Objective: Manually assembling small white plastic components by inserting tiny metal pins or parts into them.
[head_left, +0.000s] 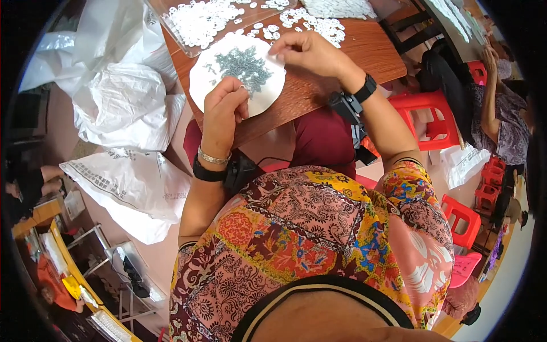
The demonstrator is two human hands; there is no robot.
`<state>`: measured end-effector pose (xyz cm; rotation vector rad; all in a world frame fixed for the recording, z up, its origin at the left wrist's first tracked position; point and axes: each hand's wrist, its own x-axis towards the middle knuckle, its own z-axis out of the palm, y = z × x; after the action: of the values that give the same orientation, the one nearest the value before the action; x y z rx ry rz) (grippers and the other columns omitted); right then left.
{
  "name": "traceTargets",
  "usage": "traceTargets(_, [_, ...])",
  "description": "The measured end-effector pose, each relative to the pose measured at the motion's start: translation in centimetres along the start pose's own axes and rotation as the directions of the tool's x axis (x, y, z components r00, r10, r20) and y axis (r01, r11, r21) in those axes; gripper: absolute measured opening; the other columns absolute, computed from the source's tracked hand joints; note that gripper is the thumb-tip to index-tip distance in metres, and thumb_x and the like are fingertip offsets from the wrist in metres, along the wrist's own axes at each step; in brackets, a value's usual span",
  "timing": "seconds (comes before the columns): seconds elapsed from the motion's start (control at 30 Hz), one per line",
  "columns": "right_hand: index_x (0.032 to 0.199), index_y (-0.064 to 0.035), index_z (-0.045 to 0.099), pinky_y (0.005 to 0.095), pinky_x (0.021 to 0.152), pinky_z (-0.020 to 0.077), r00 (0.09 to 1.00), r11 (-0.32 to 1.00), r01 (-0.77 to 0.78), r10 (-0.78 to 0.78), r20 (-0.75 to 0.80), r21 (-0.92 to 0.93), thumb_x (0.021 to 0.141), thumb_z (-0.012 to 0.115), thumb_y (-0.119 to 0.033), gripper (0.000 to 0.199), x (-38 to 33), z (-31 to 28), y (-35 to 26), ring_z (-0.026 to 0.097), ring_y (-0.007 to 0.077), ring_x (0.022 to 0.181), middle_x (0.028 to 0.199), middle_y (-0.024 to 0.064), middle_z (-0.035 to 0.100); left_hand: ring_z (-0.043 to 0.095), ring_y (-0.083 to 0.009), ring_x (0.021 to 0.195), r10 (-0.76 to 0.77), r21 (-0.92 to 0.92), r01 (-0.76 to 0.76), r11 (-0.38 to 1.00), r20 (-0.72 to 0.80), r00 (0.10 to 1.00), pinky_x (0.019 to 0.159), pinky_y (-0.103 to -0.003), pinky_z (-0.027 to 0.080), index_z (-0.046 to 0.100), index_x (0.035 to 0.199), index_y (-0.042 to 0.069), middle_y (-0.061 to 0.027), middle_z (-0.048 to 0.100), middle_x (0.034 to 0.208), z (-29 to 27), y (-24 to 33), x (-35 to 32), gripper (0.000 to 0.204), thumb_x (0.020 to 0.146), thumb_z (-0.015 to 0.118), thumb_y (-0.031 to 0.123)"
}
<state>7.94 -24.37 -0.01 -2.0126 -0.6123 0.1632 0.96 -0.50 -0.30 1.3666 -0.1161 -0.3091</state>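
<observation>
On a white round plate (200, 85) with a wavy rim lies a pile of small grey metal pieces (242, 65), thin like pins or screws. My left hand (223, 105) is over the plate's near part, its thumb and fingers pinched together; a tiny pale bit shows at the fingertips, too small to name. At the plate's right rim my right hand (312, 54) is closed with thumb and forefinger together. What it pinches, if anything, cannot be made out. Small white oval plastic pieces (325, 29) lie on the wooden table (319, 85) beyond my right hand.
A clear tray (188, 48) of more white pieces stands at the far left of the table. White sacks (122, 105) crowd the floor at left. Red stools (424, 117) stand at right, near another seated person (501, 108). Another person (54, 285) is at lower left.
</observation>
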Motion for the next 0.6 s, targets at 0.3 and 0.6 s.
traceTargets(0.3, [0.101,-0.0036,0.066,0.021,0.065,0.0442,0.986,0.912,-0.146,0.102,0.133,0.384,0.086,0.061,-0.013,0.019,-1.3,3.5,-5.9,0.053,0.0051,0.071,0.08,-0.001,0.063,0.048,-0.0095,0.056,0.136,-0.196,-0.121,0.973,0.069,0.988,0.051,-0.022,0.035,0.05,0.077,0.004,-0.0023,0.051,0.062,0.6,0.5,0.6,0.016,0.087,0.047,0.016])
traceTargets(0.6, [0.098,-0.0022,0.067,0.0196,0.059,0.0441,0.999,0.901,-0.042,0.049,-0.006,0.431,0.086,0.064,-0.014,0.017,-1.1,3.9,-5.6,0.054,0.0045,0.067,0.076,-0.0014,0.064,0.049,-0.0116,0.055,0.204,-0.373,-0.159,0.914,0.085,0.975,0.052,-0.023,0.037,0.049,0.079,0.003,-0.0033,0.049,0.062,1.5,0.5,1.2,0.017,0.088,0.045,0.017])
